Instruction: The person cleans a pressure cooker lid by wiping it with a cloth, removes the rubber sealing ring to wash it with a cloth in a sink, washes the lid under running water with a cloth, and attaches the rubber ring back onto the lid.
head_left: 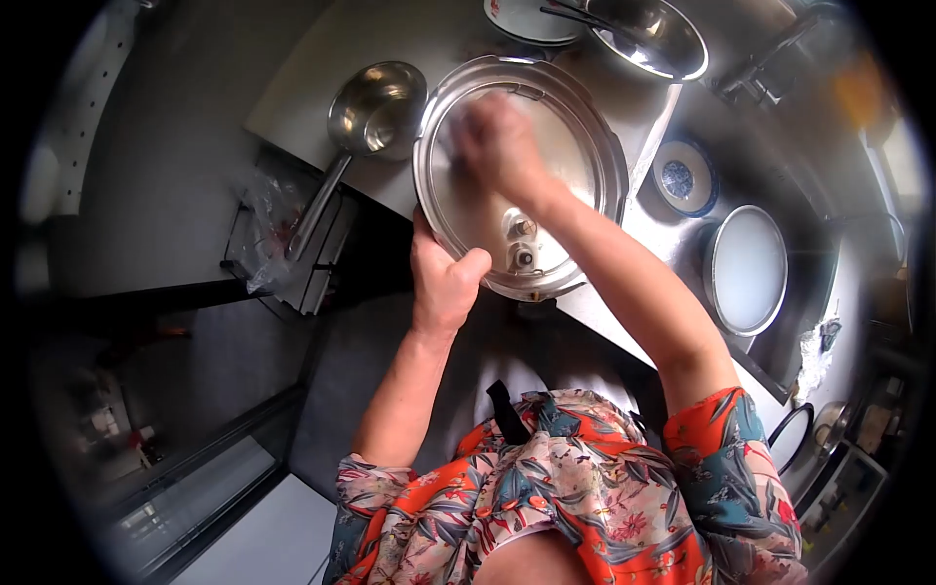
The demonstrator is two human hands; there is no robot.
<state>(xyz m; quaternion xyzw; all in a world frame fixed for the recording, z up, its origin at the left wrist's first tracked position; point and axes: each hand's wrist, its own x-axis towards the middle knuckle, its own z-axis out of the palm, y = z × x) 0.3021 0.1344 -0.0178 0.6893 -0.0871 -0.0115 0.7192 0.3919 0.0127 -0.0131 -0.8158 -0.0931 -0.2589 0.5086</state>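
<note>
A round steel pressure cooker lid (565, 136) is held tilted, its inner side facing me. Its valve fittings (523, 255) show near the lower edge. My left hand (448, 278) grips the lid's lower left rim, with the thumb on the near side and the other fingers mostly hidden behind. Inside the lid, my right hand (495, 146) is curled against the upper left part of the surface. Motion blurs its fingers, and a greyish smear beside them is too unclear to name.
A steel ladle with a long handle (322, 205) lies left of the lid. Behind stand a steel bowl (682, 60) and plates (517, 24) with chopsticks. To the right are a blue-rimmed bowl (685, 175) and a basin (749, 271) of whitish content. A plastic bag (265, 229) hangs at left.
</note>
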